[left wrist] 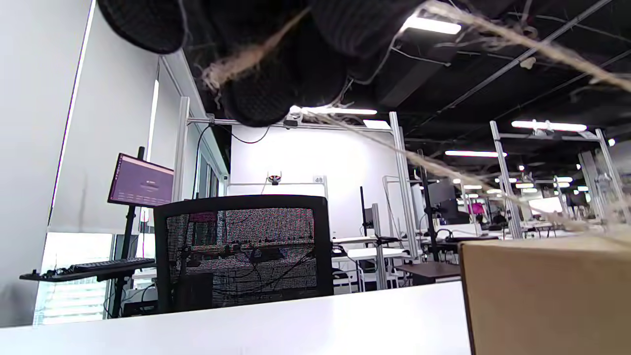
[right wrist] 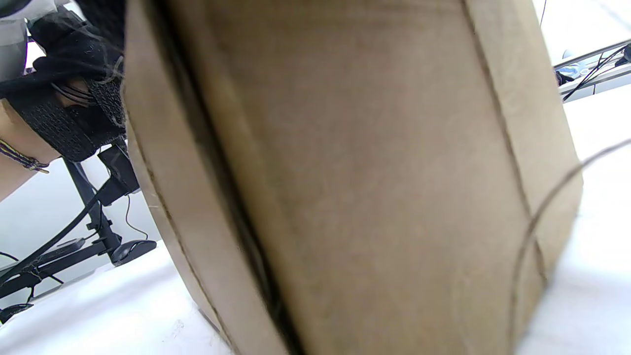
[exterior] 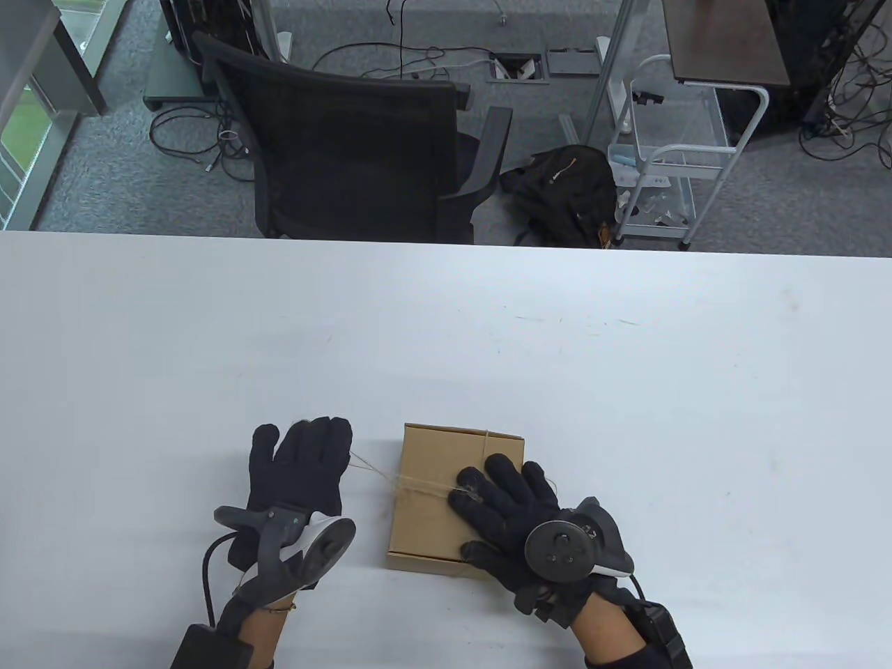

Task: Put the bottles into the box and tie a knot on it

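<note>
A closed brown cardboard box (exterior: 428, 519) (left wrist: 542, 296) (right wrist: 345, 172) lies on the white table (exterior: 488, 334) near its front edge, with thin twine (exterior: 369, 470) (left wrist: 443, 170) wrapped across its top. No bottles show. My left hand (exterior: 306, 460) is just left of the box; its fingertips (left wrist: 256, 98) pinch the twine's frayed end, and the strand runs taut to the box's left edge. My right hand (exterior: 502, 502) lies palm down on the box's right half, fingers spread over the twine crossing and thumb at the near edge. A loose strand of twine (right wrist: 530, 227) curves by the box's side.
Beyond the table's far edge stand a black mesh office chair (exterior: 348, 153) (left wrist: 241, 246), a black backpack (exterior: 564, 188) on the floor and a white wire cart (exterior: 662, 160). Bare white tabletop surrounds the box.
</note>
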The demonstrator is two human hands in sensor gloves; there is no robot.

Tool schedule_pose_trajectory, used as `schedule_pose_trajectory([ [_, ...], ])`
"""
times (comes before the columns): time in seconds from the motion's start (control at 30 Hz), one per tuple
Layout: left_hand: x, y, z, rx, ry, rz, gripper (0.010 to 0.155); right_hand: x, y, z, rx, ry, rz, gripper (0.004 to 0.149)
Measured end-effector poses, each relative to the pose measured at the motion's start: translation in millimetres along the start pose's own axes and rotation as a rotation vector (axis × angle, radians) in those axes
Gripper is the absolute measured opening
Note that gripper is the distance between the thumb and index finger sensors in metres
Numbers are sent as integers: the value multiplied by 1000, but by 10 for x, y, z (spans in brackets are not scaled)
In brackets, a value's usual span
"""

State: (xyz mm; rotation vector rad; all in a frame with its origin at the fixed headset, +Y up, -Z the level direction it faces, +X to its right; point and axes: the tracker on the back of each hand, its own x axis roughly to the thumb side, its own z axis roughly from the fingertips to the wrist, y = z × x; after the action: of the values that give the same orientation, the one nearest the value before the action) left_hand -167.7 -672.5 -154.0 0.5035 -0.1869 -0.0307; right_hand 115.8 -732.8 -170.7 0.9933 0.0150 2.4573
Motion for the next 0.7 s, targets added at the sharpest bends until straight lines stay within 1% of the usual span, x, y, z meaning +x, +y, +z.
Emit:
schedule_pose_trajectory([
  [0.03,8,6,9,25,1,3,53,0,-1,1,-2,1,0,68],
  [0.13,5,1,8,8,7,-48,56,1,0,1,0,3,-4,67],
  [0.2,26,-54,4,-43,-7,-74,60,5,0,2,-2,2,-2,67],
  [0.23,42,-78,5,-63,10,-105,61,5,0,2,-1,3,0,67],
  [0.27,59,-98,0,-93,24,-186,64,6,0,2,-1,3,4,67],
  [0.33,84,-144,-13,-158,29,-254,63,8,2,2,-1,3,6,67],
  [0.37,92,-163,-10,-176,49,-258,65,9,1,2,-2,3,9,68],
  [0.4,96,-182,-8,-199,58,-229,68,8,0,4,-2,4,8,68],
  [0.43,102,-194,-7,-190,88,-219,69,8,2,6,-4,4,7,68],
  [0.5,97,-177,-15,-199,105,-261,70,8,0,6,-5,4,6,68],
  [0.57,83,-168,-15,-204,149,-254,72,11,1,5,-4,2,8,68],
  [0.67,6,-182,-26,-269,224,-150,78,7,2,6,-4,2,2,68],
  [0.7,-74,-202,-42,-339,293,-69,80,7,0,5,-5,3,1,68],
])
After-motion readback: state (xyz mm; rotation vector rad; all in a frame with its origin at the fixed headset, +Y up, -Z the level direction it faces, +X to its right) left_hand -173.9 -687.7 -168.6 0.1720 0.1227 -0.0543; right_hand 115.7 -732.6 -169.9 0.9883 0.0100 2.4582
